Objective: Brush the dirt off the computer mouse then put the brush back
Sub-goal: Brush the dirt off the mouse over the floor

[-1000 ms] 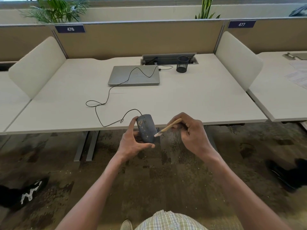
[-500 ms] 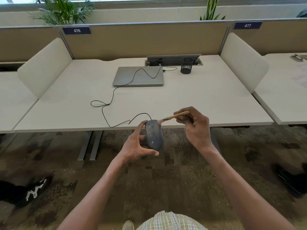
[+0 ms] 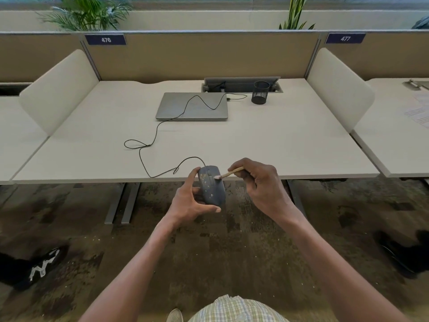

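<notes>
Just off the near edge of the desk [image 3: 255, 147], out over the carpet, your left hand [image 3: 189, 203] cradles the computer mouse [image 3: 212, 185] from its left side: the thumb is curled under the near end, and one fingertip shows at the far left corner; the other fingers are hidden behind the body. The mouse is clear of the desktop, its long axis running away from you, cable end farthest, with the cable [image 3: 153, 145] trailing back over the desk towards the closed laptop [image 3: 192, 106]. Pale specks of dirt sit mostly on the left half and down the middle of its back. To the right of that, the brush [image 3: 228, 175] lies roughly crosswise to the mouse, its bristle tip touching the far right part of the shell, near the buttons, and its wooden handle pointing up and to the right. Your right hand [image 3: 260, 187] pinches that handle with curled fingers, so the bristles reach the mouse from the right while most of the dirt lies leftward and nearer you. I judge the next strokes need to travel that way along the shell, and your right hand is the one placed to make them. Farther right and well back on the desk stands the mesh pen cup [image 3: 260, 92], which looks the likely home for the brush, though nothing here confirms it.
</notes>
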Motion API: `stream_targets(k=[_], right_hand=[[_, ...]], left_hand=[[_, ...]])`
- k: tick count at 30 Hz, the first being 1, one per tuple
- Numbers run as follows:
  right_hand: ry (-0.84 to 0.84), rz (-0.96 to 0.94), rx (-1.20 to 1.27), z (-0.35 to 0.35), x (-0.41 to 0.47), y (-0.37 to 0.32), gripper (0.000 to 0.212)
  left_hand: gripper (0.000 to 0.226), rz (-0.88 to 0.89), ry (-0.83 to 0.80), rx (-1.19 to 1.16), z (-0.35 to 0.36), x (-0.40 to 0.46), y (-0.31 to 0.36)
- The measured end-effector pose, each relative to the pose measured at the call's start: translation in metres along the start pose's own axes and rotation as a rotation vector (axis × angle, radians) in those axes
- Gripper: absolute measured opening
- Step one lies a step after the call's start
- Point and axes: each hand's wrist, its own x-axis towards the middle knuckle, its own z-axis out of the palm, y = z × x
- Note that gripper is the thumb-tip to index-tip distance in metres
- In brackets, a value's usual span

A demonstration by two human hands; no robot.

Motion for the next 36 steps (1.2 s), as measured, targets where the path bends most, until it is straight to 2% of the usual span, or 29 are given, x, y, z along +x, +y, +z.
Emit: stream_targets(k=[12, 15, 19, 30, 36], right_hand=[[-0.122, 0.022, -0.021, 0.009, -0.025, -0.004, 0.037], [-0.14, 0.056, -0.019, 0.011, -0.029, -0.003, 0.037], [-0.072, 0.097, 0.007, 0.004, -0.024, -0.003, 0.034], [-0.025, 0.067, -0.005, -0.001, 0.002, -0.003, 0.033], [0.005, 0.016, -0.038, 0.0, 0.02, -0.004, 0.019]], left_hand=[[0.121, 0.006, 0.161, -0.034, -0.008, 0.011, -0.003], [0.126, -0.001, 0.144, -0.044, -0.01, 0.015, -0.003], [0.128, 0.009, 0.13, -0.016, -0.01, 0.018, -0.005], [0.128, 0.021, -0.019, 0.021, 0.0, 0.013, 0.003], [0.125, 0.033, -0.089, 0.013, 0.002, 0.005, 0.006]])
